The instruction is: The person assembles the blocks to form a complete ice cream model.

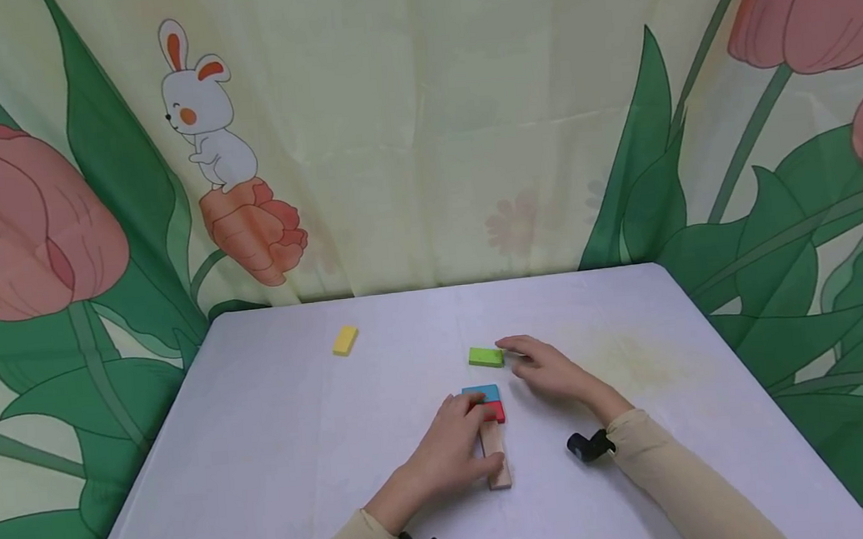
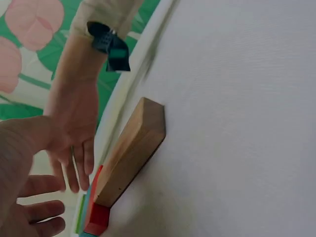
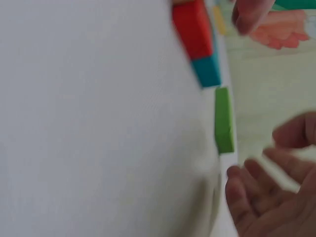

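A plain wooden block (image 1: 499, 477) lies lengthwise near the middle of the table, its far end against a red block (image 1: 498, 413). Just beyond the red one sits a blue block (image 1: 485, 391). My left hand (image 1: 451, 445) is over this row, overlapping the red and wooden blocks in the head view; the left wrist view shows its fingers (image 2: 45, 210) spread loosely, gripping nothing. A green block (image 1: 486, 357) lies farther back, apart from the row. Beside its right end is my right hand (image 1: 555, 371), fingers relaxed and slightly bent. The right wrist view shows a gap between them.
A yellow block (image 1: 345, 341) lies toward the back left of the white table (image 1: 279, 447). Behind the table's far edge hangs a curtain (image 1: 422, 136) printed with tulips and a rabbit. Each wrist wears a small black camera mount (image 1: 591, 445).
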The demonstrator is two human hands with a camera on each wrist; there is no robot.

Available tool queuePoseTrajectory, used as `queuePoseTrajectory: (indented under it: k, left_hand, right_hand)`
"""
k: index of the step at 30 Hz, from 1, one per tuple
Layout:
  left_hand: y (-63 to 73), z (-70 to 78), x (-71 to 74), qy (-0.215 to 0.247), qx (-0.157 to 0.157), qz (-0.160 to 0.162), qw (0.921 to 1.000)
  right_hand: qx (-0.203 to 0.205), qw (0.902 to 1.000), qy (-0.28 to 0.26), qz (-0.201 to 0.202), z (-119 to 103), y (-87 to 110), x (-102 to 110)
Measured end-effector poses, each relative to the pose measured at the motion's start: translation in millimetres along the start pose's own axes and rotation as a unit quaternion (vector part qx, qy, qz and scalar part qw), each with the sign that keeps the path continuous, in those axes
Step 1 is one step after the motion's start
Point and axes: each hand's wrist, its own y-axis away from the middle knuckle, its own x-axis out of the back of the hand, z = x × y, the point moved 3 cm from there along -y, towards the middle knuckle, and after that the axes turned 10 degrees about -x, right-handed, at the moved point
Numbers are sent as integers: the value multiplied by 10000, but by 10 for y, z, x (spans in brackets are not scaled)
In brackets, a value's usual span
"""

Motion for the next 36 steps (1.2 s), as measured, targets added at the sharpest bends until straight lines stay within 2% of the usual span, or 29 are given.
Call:
queuePoseTrajectory:
  k: [2,4,8,12,14,16,18,22,25,32,36]
  left_hand:
    - [-42,-47,6,491,254,318,9980]
    - [-95,-119,16,1082,570,652,9904]
    - [-228,-295,38,2208,1066,1293,9608]
    - [-362,-455,35,3087,1292,1626,9282]
    - [-417,-514,15,3434,1334,1617,9155]
    - [-453,-557,-11,3662,1352,1558,9074]
    - [-470,-588,-38,3745,1381,1506,9044]
    - [-452,-606,-64,3701,1496,1461,9051]
    - [-412,-582,-54,3645,1548,1405,9074]
    - [-311,-513,-20,3591,1431,1285,9133]
    - [-248,-486,-23,3535,1416,1193,9169]
  right_hand:
    - [-409,9975,-559,106,2,9,12]
    - [-837,9903,-1097,128,-8,16,20]
    - [-1555,9672,-2008,-71,-57,36,17]
    - [-1771,9492,-2574,-359,-101,53,-24]
    - [-1703,9477,-2661,-451,-109,53,-53]
    - [-1653,9468,-2715,-495,-104,44,-87]
    - [-1581,9486,-2688,-531,-100,37,-117]
    - [-1560,9475,-2732,-570,-88,38,-158]
    - [-1547,9459,-2789,-598,-84,57,-169]
    - [-1622,9421,-2850,-705,-102,115,-173]
    - [-1616,9438,-2775,-788,-117,145,-186]
